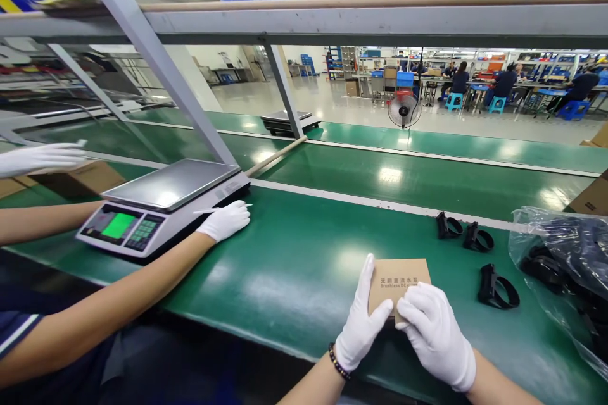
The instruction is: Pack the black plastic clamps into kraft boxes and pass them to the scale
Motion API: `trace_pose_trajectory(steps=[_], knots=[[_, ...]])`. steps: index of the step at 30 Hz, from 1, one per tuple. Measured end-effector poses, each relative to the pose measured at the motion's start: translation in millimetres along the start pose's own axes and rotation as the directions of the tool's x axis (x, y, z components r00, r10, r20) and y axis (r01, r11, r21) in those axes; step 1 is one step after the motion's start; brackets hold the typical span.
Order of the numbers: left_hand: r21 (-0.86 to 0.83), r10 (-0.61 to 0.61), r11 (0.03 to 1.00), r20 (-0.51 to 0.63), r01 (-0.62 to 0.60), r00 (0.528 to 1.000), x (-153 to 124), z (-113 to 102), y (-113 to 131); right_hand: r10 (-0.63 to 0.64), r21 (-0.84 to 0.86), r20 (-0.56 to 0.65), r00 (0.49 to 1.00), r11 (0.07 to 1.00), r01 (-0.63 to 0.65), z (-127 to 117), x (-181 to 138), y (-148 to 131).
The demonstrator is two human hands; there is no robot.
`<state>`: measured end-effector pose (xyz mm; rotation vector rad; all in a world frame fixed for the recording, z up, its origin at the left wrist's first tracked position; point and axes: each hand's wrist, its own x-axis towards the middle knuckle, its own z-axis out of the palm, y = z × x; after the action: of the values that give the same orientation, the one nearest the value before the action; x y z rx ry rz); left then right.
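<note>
Gloves are covering both hands, and both are closing on a small brown box (396, 278) lying flat on the green belt (294, 266). The left hand (360, 323) is gripping the box's left edge, thumb curled over the near corner, fingers stretched up along the side. The right hand (434, 332) is cupping the near right corner, fingers bent over the top and hiding that part of the lid. Both forearms are coming up from the bottom edge, wrists angling inward, a bead bracelet (339, 362) sitting on the left wrist.

Just right of the grip, three black straps (496, 288) are lying loose on the belt, and farther right a clear bag (565, 272) is holding more dark parts. Well left of the grip, a co-worker's gloved hand (225, 220) is resting beside a scale (161, 205), pinching a thin white stick. That person's other hand (40, 158) is reaching over a carton (78, 178) farther left.
</note>
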<state>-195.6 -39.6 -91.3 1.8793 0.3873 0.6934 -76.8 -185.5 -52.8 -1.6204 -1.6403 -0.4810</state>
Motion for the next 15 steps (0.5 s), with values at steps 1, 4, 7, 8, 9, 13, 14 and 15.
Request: trace_pose_trajectory(steps=[1, 4, 7, 8, 9, 13, 14, 15], knots=[[0.016, 0.005, 1.0, -0.003, -0.005, 1.0, 0, 0, -1, -0.017, 0.036, 0.017, 1.0, 0.999, 0.016, -1, 0, 1], [0.031, 0.029, 0.999, -0.004, -0.029, 1.0, 1, -1, -1, -0.07, 0.068, 0.065, 0.995, 0.995, 0.066, -2, 0, 2], [0.037, 0.049, 0.998, 0.007, -0.049, 0.999, 3, -3, -3, -0.028, -0.02, -0.069, 0.997, 0.999, 0.027, 2, -2, -1], [0.041, 0.051, 0.998, 0.011, -0.052, 0.999, 3, -4, -4, -0.006, -0.046, -0.131, 0.991, 0.999, 0.0, 4, -3, -2], [0.045, 0.052, 0.998, 0.014, -0.052, 0.999, 4, -6, -5, 0.013, -0.056, -0.163, 0.986, 0.998, -0.023, 5, -3, -2], [0.053, 0.061, 0.997, 0.029, -0.062, 0.998, 7, -9, -6, 0.024, 0.028, -0.001, 1.0, 0.999, -0.024, -2, 6, -3], [0.06, 0.069, 0.996, 0.033, -0.07, 0.997, 7, -9, -6, 0.017, 0.05, 0.043, 0.999, 0.999, -0.019, -5, 9, -2], [0.074, 0.08, 0.994, 0.037, -0.082, 0.996, 8, -9, -5, 0.019, 0.06, 0.063, 0.998, 0.998, -0.023, -7, 12, -2]])
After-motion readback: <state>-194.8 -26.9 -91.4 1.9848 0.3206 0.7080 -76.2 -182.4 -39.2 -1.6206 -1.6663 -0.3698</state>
